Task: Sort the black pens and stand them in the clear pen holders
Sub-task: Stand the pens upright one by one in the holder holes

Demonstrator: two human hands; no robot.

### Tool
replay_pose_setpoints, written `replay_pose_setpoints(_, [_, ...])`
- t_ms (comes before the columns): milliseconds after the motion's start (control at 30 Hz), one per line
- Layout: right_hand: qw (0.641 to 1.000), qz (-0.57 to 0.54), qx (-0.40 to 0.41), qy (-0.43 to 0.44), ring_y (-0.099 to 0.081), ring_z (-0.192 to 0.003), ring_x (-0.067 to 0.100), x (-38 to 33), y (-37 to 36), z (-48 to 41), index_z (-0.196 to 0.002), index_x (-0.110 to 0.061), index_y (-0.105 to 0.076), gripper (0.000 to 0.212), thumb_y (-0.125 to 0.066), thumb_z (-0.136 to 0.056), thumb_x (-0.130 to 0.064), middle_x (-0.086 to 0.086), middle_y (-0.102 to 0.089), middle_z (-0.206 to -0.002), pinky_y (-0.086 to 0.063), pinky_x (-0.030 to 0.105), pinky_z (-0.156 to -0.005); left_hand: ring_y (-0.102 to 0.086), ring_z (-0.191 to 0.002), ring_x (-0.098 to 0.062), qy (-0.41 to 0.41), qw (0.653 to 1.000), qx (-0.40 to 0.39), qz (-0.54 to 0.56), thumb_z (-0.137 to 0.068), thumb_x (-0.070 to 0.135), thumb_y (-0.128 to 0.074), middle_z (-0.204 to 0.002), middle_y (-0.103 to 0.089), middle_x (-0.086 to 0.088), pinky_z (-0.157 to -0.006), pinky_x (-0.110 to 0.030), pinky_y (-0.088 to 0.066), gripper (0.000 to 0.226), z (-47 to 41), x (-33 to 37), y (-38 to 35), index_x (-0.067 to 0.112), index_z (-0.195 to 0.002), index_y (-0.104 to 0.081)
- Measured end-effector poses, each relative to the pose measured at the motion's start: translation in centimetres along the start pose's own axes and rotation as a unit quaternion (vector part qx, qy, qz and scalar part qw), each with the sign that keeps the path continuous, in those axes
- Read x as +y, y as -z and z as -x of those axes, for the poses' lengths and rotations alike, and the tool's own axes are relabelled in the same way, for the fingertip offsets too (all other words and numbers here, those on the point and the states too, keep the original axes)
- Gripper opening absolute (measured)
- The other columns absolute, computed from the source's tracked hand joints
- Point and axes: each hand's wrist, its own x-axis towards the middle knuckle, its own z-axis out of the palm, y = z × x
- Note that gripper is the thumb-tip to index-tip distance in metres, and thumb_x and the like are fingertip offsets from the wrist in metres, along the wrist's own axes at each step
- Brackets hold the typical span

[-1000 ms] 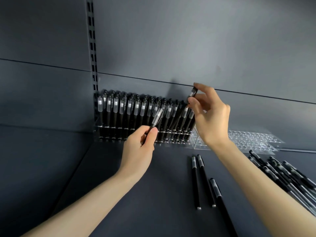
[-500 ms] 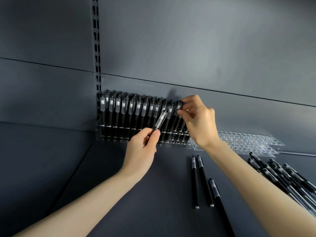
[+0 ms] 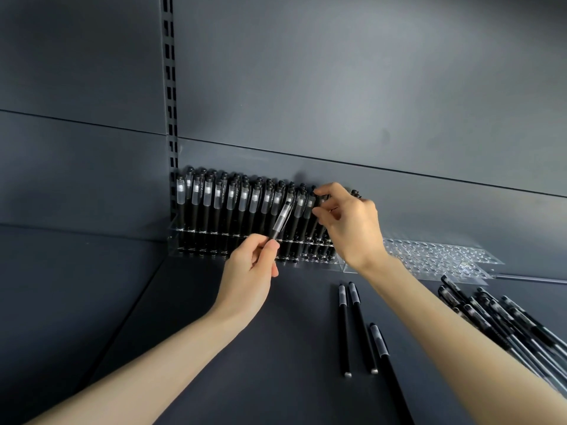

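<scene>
Single head-worn wide-angle view: faces forward, slightly down, close over shelf [image 3: 190, 348], toward back panel [image 3: 337, 87].

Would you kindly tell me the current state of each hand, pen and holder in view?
left hand: grips the tilted pen in front of the row.
right hand: pinches the top of the standing pen at the row's right end.
filled holder: nearly full of upright pens.
empty holder: no pens, holes bare.
three loose pens: lying flat.
pen pile: heaped, unsorted.
</scene>
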Motion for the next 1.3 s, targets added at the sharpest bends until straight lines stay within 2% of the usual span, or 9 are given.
replay_pose_setpoints(100, [0.996,-0.075,0.026,-0.047,-0.063,-0.066,0.021,-0.6,0.7,1.1,-0.1,-0.021,-0.061,0.011,-0.063,-0.09,-0.025,-0.004,-0.064,-0.069,-0.052,0.035,-0.071,-0.037,-0.041,-0.002,0.001,1.0,-0.022,0.001,-0.098,0.028,-0.048,-0.056,-0.053,0.004,-0.048,-0.018,-0.03,0.019,0.2,0.3,0.0,0.016,-0.089,-0.059])
replay_pose_setpoints(233, [0.934,-0.323,-0.071,-0.132,-0.068,-0.072,0.016,-1.8,1.0,2.9,-0.097,-0.018,-0.06,0.015,-0.068,-0.085,-0.018,-0.002,-0.069,-0.071,-0.056,0.036,-0.08,-0.035,-0.041,-0.003,0.023,0.996,-0.082,0.034,-0.098,0.027,-0.046,-0.059,-0.051,0.0,-0.042,-0.012,-0.027,0.02,1.0,0.8,-0.6,0.015,-0.097,-0.061])
replay_pose_setpoints(400, [0.913,-0.381,-0.048,-0.138,-0.064,-0.062,0.012,-1.4,0.9,3.3,-0.101,-0.01,-0.058,0.022,-0.068,-0.082,-0.003,-0.005,-0.066,-0.064,-0.056,0.028,-0.071,-0.047,-0.051,-0.009,0.018,0.99,-0.136,0.021,-0.101,0.021,-0.039,-0.065,-0.061,0.001,-0.051,-0.024,-0.04,0.023,1.2,0.7,-1.2,0.018,-0.1,-0.063])
replay_pose_setpoints(500, [0.921,-0.366,0.009,-0.136,-0.066,-0.066,0.018,-1.2,1.8,2.8,-0.098,-0.015,-0.057,0.024,-0.07,-0.081,-0.003,0.004,-0.067,-0.069,-0.057,0.031,-0.072,-0.057,-0.082,-0.011,-0.087,0.979,-0.092,-0.159,-0.1,0.028,-0.04,-0.091,-0.064,0.004,-0.076,-0.028,-0.045,0.026,0.8,-0.2,-0.8,0.017,-0.102,-0.064])
replay_pose_setpoints(567, [0.938,-0.316,0.076,-0.118,-0.067,-0.07,0.02,-0.8,2.6,2.1,-0.092,-0.025,-0.055,0.027,-0.072,-0.081,-0.007,0.002,-0.068,-0.073,-0.056,0.035,-0.072,-0.053,-0.102,-0.015,-0.187,0.922,-0.032,-0.337,-0.098,0.035,-0.039,-0.109,-0.057,0.003,-0.088,-0.029,-0.042,0.035,0.2,-1.0,0.0,0.015,-0.114,-0.062])
replay_pose_setpoints(667, [0.959,-0.233,0.143,-0.072,-0.066,-0.07,0.01,-0.2,3.2,1.3,-0.087,-0.032,-0.051,0.028,-0.071,-0.083,-0.012,-0.008,-0.068,-0.074,-0.053,0.028,-0.073,-0.054,-0.104,-0.028,-0.245,0.833,0.01,-0.497,-0.089,0.041,-0.035,-0.113,-0.055,-0.007,-0.086,-0.042,-0.047,0.051,-0.4,-2.3,0.7,0.01,-0.118,-0.062])
replay_pose_setpoints(800, [0.966,-0.183,0.181,-0.027,-0.06,-0.065,-0.001,-0.1,2.9,0.8,-0.092,-0.024,-0.05,0.024,-0.069,-0.085,-0.013,-0.017,-0.063,-0.073,-0.047,0.016,-0.068,-0.058,-0.099,-0.031,-0.235,0.785,0.023,-0.573,-0.085,0.044,-0.034,-0.109,-0.057,-0.012,-0.083,-0.045,-0.05,0.054,-0.9,-3.2,0.9,0.01,-0.116,-0.064])
replay_pose_setpoints(1133, [0.985,-0.127,0.112,-0.026,-0.06,-0.066,0.001,0.5,0.8,1.0,-0.102,-0.011,-0.063,0.017,-0.068,-0.086,-0.013,-0.008,-0.064,-0.076,-0.043,0.005,-0.067,-0.06,-0.098,-0.031,-0.206,0.77,0.005,-0.603,-0.085,0.044,-0.034,-0.109,-0.058,-0.012,-0.081,-0.045,-0.051,0.054,-1.2,-3.1,1.1,0.012,-0.117,-0.064])
replay_pose_setpoints(1300, [0.995,-0.067,0.07,-0.036,-0.064,-0.074,0.021,0.6,1.1,0.4,-0.109,-0.01,-0.065,0.02,-0.064,-0.088,-0.009,-0.003,-0.069,-0.081,-0.048,0.025,-0.075,-0.058,-0.1,-0.031,-0.191,0.777,-0.001,-0.6,-0.086,0.044,-0.034,-0.111,-0.057,-0.011,-0.08,-0.045,-0.051,0.054,-1.2,-3.0,1.1,0.013,-0.119,-0.063])
